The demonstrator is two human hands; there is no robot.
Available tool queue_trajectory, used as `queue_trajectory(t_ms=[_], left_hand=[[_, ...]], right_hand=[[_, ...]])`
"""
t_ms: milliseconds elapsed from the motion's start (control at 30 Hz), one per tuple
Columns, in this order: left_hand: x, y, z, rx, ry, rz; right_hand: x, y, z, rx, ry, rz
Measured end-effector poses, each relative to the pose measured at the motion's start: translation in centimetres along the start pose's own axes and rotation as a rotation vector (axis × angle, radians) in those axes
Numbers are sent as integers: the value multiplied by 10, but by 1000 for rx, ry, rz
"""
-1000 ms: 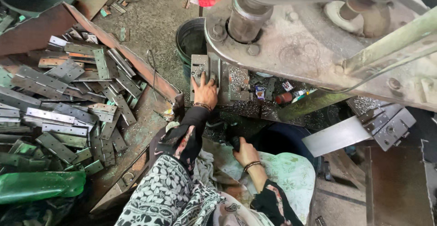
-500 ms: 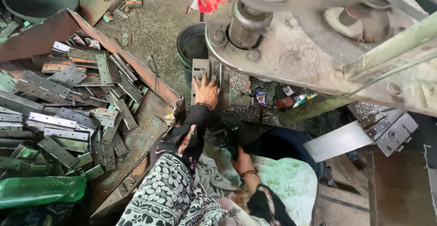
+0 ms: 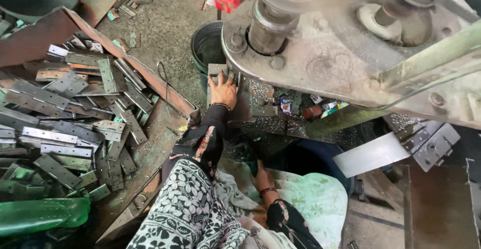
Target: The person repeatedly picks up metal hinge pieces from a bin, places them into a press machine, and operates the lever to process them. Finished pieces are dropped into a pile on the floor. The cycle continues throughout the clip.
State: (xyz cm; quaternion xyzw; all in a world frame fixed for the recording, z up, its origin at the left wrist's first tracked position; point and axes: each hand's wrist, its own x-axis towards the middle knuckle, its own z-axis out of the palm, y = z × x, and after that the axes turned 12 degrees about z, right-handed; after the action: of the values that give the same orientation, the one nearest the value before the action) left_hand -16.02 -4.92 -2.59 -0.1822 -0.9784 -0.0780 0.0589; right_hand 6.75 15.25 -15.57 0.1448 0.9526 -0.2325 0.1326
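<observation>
My left hand (image 3: 223,89) lies flat, fingers spread, on a grey metal hinge plate (image 3: 215,72) resting on the bed of a large press machine (image 3: 320,53). It presses the plate rather than gripping it. My right hand (image 3: 259,175) rests low near my lap on a pale green cloth (image 3: 310,199), fingers curled down into the dark gap below the machine bed; I cannot tell whether it holds anything. Both wrists wear dark bracelets and patterned sleeves.
A rusty tray (image 3: 150,78) on the left holds several grey hinge plates (image 3: 75,113). A dark bucket (image 3: 208,43) stands behind the machine bed. A green plastic bottle (image 3: 40,216) lies at the lower left. Metal brackets (image 3: 426,141) sit to the right.
My left hand stays on the plate at the press bed. My right hand has dropped lower and slipped further down toward the gap under the machine.
</observation>
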Motion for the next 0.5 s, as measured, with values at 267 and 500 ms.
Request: queue_trajectory(t_ms=[267,500], left_hand=[[-16,4,-8,72,31,48],[-81,30,-9,10,-33,152]], right_hand=[[-9,-1,-13,-9,29,-60],[-21,1,-30,-116,-144,39]])
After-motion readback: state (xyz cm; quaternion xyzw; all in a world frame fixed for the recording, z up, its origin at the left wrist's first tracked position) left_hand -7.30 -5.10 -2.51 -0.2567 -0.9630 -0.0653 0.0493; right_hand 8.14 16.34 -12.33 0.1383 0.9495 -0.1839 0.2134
